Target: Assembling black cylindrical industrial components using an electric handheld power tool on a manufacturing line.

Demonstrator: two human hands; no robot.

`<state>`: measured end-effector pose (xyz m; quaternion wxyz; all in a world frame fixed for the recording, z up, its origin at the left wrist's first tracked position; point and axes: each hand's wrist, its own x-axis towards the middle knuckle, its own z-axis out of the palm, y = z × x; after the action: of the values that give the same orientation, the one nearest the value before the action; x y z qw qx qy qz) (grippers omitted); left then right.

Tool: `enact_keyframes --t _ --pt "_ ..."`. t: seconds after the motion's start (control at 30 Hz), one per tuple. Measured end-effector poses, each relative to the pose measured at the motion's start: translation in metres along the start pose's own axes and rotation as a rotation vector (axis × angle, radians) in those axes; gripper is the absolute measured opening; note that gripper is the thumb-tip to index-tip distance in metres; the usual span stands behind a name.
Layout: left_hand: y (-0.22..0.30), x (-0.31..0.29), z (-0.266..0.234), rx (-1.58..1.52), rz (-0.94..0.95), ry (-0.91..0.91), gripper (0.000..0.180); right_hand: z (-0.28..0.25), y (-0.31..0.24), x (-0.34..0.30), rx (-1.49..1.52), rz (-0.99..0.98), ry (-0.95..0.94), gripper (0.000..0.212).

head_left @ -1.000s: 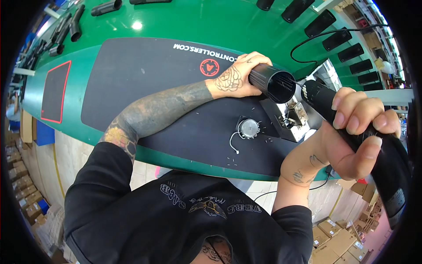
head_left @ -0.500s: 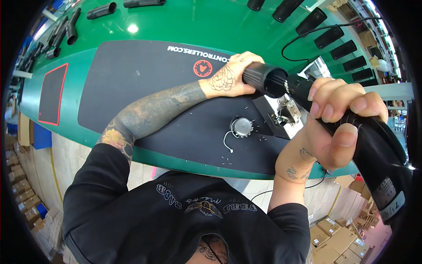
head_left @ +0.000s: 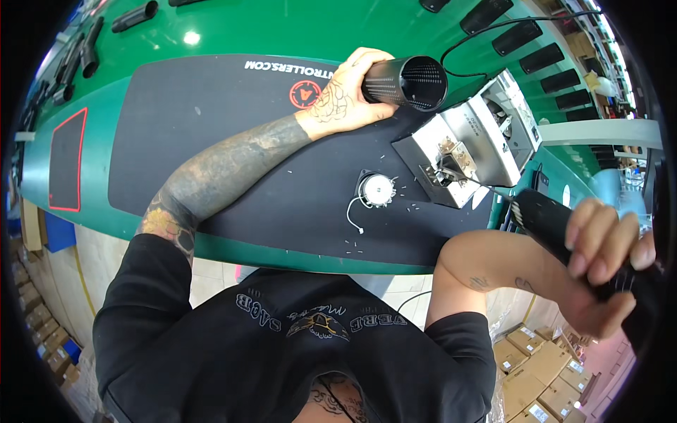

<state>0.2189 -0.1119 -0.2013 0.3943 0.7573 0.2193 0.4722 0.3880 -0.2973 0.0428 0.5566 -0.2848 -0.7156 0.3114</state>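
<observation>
My left hand (head_left: 340, 97) is wrapped round a black tube (head_left: 386, 83) with a ribbed outside and rows of small holes inside. The tube lies over the dark mat, its open end facing right. At the right, my right hand (head_left: 599, 257) grips a black electric screwdriver (head_left: 541, 217), whose nose points left toward a silver metal screw feeder (head_left: 486, 134). A thin bit seems to reach from the nose to the feeder's front, but I cannot tell if they touch. Between my arms lies a round silver part (head_left: 377, 189) with a white wire and plug.
Small screws (head_left: 415, 207) are scattered on the dark mat (head_left: 204, 113). Several black tubes stand in a row (head_left: 543, 58) at the far right, and more tubes (head_left: 134, 17) lie far left. A black cable (head_left: 493, 32) runs behind the feeder. Cartons (head_left: 536, 374) are stacked below right.
The screwdriver has pulled away from the tube's open end, moving right and down to the feeder. The tube has shifted left and up with my left hand.
</observation>
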Motion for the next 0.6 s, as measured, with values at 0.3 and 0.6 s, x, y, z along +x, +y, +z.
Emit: enact_keyframes --t 0.3,0.6 --pt "-0.003 -0.003 0.003 -0.101 0.075 -0.009 0.061 -0.011 0.005 0.001 0.773 0.068 0.039 0.036" --pt "0.001 0.003 0.0 -0.072 0.113 -0.071 0.06 0.002 -0.001 -0.006 0.374 -0.329 0.237 0.037"
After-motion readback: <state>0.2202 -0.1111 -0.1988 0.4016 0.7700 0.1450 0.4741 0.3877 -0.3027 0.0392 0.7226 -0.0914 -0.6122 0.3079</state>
